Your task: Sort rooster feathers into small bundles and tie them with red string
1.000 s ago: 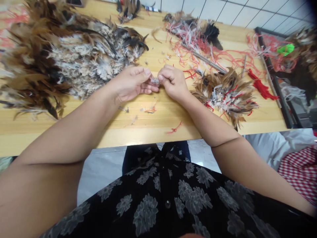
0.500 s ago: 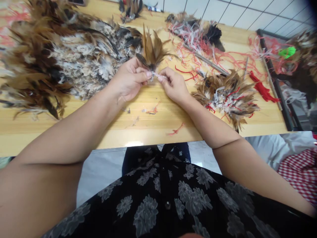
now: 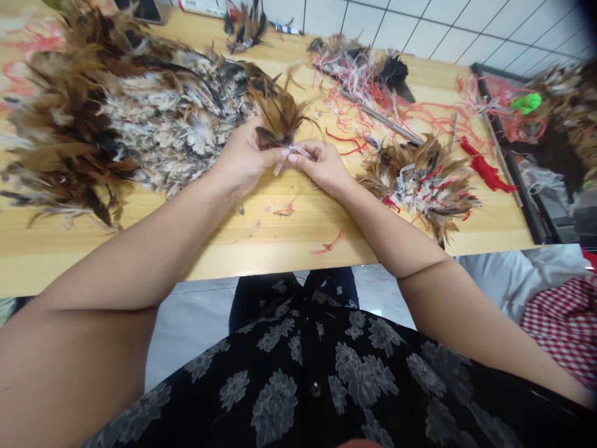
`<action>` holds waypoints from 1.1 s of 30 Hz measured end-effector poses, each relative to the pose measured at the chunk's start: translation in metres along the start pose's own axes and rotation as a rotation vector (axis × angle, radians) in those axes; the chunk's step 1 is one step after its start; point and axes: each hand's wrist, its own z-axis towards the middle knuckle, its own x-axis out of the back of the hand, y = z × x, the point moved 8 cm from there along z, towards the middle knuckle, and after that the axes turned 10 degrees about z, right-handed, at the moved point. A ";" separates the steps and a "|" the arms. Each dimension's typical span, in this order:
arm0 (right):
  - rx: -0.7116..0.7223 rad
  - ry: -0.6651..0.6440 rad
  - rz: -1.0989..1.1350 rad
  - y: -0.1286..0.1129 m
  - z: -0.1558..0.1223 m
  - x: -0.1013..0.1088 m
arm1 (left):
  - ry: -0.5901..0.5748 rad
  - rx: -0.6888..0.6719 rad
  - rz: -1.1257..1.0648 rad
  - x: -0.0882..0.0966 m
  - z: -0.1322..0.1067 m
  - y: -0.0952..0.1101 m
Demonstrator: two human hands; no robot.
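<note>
My left hand [image 3: 249, 155] is closed in a pinch on the base of a small bunch of brown feathers [image 3: 281, 115], whose tips fan upward. My right hand [image 3: 321, 165] pinches a thin whitish strip [image 3: 300, 150] at the same base, its fingertips touching or almost touching those of my left hand. One end of the strip hangs below the fingers. Just left of my left hand lies a large heap of feathers [image 3: 163, 118], brown at the outside and fluffy white in the middle. To the right sits a smaller pile of feather bunches [image 3: 422, 183] tied with red thread.
A bundle of red yarn [image 3: 487, 165] lies right of the small pile. Tangled pink and white strings [image 3: 354, 68], a thin rod [image 3: 385, 118] and a marker [image 3: 286, 29] are further back. A dark-framed tray [image 3: 510, 155] stands at the right. Scraps dot the wooden table [image 3: 224, 255].
My right hand has come in closer to my left at the feather base, and the strip now has an end hanging below. The bunch has tipped slightly left and lower; the view has shifted a little.
</note>
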 end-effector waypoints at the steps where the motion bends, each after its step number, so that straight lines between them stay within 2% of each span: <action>1: -0.011 0.016 0.012 0.001 0.000 0.000 | -0.015 0.008 -0.014 0.000 0.001 -0.003; 6: -0.024 0.119 0.015 0.000 0.001 0.003 | -0.036 0.037 -0.102 0.004 0.006 -0.011; 11: 0.029 0.099 0.151 -0.005 0.001 -0.001 | -0.083 0.094 -0.126 0.005 0.012 -0.015; 14: -0.007 0.099 0.200 -0.006 -0.002 -0.004 | -0.093 0.114 -0.130 0.007 0.015 -0.018; 18: -0.047 0.085 0.241 -0.008 -0.006 -0.010 | -0.107 0.075 -0.121 0.009 0.020 -0.020; 24: -0.019 0.156 0.224 -0.011 -0.005 -0.006 | -0.030 0.084 -0.120 0.015 0.028 -0.029; 28: -0.061 0.089 0.300 -0.018 -0.005 -0.016 | -0.011 0.069 -0.129 0.017 0.033 -0.034; 33: -0.084 0.047 0.339 -0.027 -0.009 -0.025 | -0.103 0.090 -0.189 0.012 0.034 -0.032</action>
